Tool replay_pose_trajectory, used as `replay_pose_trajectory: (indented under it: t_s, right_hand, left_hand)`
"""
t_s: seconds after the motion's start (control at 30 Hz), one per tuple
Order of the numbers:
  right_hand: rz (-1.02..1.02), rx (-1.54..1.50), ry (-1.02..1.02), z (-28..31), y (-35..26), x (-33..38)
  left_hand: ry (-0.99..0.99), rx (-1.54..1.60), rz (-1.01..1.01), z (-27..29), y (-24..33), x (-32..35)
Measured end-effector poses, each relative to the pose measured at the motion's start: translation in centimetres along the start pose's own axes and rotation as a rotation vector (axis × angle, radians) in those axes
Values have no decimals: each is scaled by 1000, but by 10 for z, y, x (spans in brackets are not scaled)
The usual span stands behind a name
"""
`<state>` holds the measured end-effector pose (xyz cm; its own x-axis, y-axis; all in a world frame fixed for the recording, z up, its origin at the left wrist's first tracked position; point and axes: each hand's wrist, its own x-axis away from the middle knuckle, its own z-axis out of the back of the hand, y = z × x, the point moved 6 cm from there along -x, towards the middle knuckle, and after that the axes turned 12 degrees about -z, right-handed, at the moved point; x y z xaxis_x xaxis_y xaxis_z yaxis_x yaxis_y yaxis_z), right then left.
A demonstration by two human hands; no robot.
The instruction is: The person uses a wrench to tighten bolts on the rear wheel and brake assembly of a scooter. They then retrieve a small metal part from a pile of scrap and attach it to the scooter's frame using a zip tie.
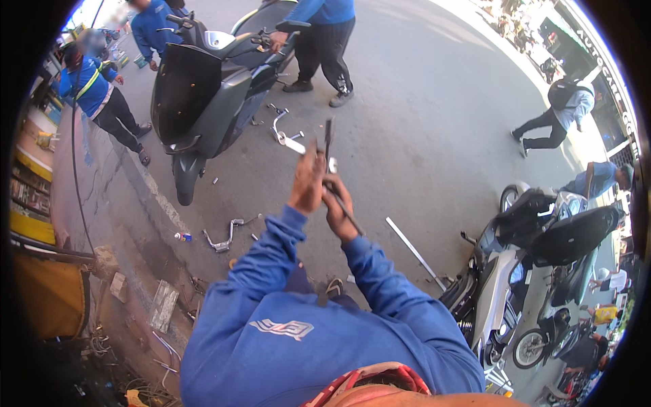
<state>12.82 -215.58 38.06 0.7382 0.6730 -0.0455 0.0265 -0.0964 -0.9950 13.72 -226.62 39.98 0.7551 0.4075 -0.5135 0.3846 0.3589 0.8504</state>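
Observation:
Out in front of my chest my two hands are raised close together. My left hand (308, 182) is closed at a bent silver metal bracket (291, 143); its forked end points up and left, and my fingers hide part of its tube. Beside it, my right hand (338, 209) wraps round a thin dark bar (349, 216). A second dark length (329, 139) stands up above the hands; whether it belongs to the same bar I cannot tell. On the ground to the left lies a similar bent metal bracket (230, 235).
Ahead stands a dark scooter (203, 102), with a person in blue (324, 41) holding it. More people are at the far left. A silver scooter (498, 271) is parked at right, near a flat metal strip (415, 253). Bricks (163, 304) and wires lie at lower left.

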Motion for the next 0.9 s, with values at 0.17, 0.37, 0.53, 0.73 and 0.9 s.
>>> replay_pose_trajectory:
  t_s: [0.17,0.37,0.53,0.73,0.9]
  right_hand:
    - [400,-761,-28,109,-113,-60]
    - [235,-249,366,345,-33,-114]
    - [-408,-227,1262,608,103,-108]
    - [139,-49,1867,930,-25,11]
    - [-333,-77,1696,1017,39,-12]
  left_hand:
    - [443,572,-660,14,126,-183]
    - [-257,479,-304,-142,53,-299]
    - [-1331,78,307,-465,-105,-260]
    - [-1727,779,507,-720,-105,-317]
    - [-1718,661,833,-929,-244,-389]
